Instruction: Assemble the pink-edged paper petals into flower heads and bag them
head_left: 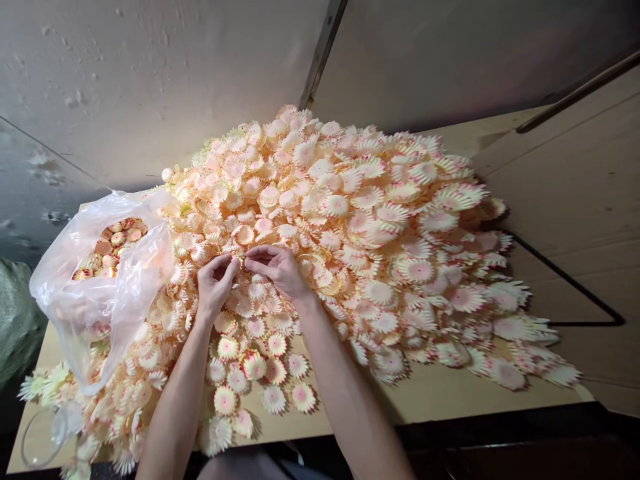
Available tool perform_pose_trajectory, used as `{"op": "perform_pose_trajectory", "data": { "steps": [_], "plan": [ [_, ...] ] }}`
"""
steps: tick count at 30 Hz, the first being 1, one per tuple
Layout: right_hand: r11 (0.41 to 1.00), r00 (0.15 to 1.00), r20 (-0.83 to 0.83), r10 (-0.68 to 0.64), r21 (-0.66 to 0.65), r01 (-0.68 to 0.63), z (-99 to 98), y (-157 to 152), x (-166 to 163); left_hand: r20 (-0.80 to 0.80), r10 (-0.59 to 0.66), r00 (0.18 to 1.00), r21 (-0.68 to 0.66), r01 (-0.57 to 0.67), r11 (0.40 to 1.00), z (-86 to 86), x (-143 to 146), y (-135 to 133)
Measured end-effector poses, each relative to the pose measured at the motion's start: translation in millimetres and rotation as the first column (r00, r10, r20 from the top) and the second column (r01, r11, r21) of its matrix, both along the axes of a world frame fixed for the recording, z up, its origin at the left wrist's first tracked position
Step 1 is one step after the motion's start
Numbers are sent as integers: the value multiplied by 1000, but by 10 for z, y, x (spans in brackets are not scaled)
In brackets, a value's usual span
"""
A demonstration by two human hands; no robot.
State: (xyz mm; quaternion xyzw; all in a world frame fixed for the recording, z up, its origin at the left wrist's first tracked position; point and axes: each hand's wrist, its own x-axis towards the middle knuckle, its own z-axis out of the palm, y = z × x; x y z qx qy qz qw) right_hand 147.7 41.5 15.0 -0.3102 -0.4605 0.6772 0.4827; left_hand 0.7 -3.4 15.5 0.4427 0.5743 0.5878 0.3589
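Cream flower-shaped discs with pink centres and fringed edges (225, 400) lie loose, some touching, near the front edge of a pale, flat-topped table (450, 393). At its near left corner is a clear, round-rimmed plastic container (44, 437), just beside more discs.

Farther in, the left hand (216, 283) and the right hand (283, 270) meet over the heap, thumbs and forefingers pinching a small pale flower piece (240, 256) between them; its finer details are too small to tell. To their left, a translucent white plastic bag (145, 280) stands with its mouth open, smaller red-edged cream discs (117, 240) showing inside.

Around and beyond the hands, a broad heap of overlapping pink-tinged cream discs (336, 205) covers much of the table and rises toward the back. A bent black rod (575, 283) juts out at right, before a brown panel (575, 200). Behind everything stands a stained grey wall (150, 87).
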Motion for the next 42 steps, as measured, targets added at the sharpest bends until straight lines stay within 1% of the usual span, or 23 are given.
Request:
{"op": "perform_pose_trajectory", "data": {
  "steps": [4, 8, 14, 21, 24, 29, 34, 38, 42],
  "plan": [
    [1000, 999, 30, 9, 4, -10, -22, 6, -3, 20, -24, 1000, 5, 24, 1000, -19, -4, -1],
    [1000, 999, 30, 18, 1, -18, -35, 6, -3, 1, -59, 998, 23, 59, 998, -29, -20, 2],
    [1000, 999, 44, -10, -13, 11, 20, -7, -14, -46, -62, 997, 55, 64, 996, -52, -40, 13],
    [1000, 998, 60, -15, -21, 17, 37, -12, -22, -54, -78, 995, 26, 80, 996, -58, -33, 12],
    [1000, 998, 54, -21, -22, 22, 16, -8, -19, -33, -79, 996, 21, 79, 997, -37, -25, 10],
    [999, 996, 75, -41, -10, 41, -16, 0, -7, 50, -103, 993, 22, 102, 995, 6, -10, 0],
    [997, 994, 82, -71, 2, 71, -46, 9, -1, 85, -84, 993, 42, 81, 996, 39, -2, -14],
    [996, 994, 70, -85, 23, 84, -66, 14, 3, 44, -133, 990, 35, 131, 991, 48, -5, -26],
    [996, 994, 69, -88, 22, 86, -71, 20, 5, -37, -201, 979, 37, 202, 979, 4, -14, -25]
  ]
}}
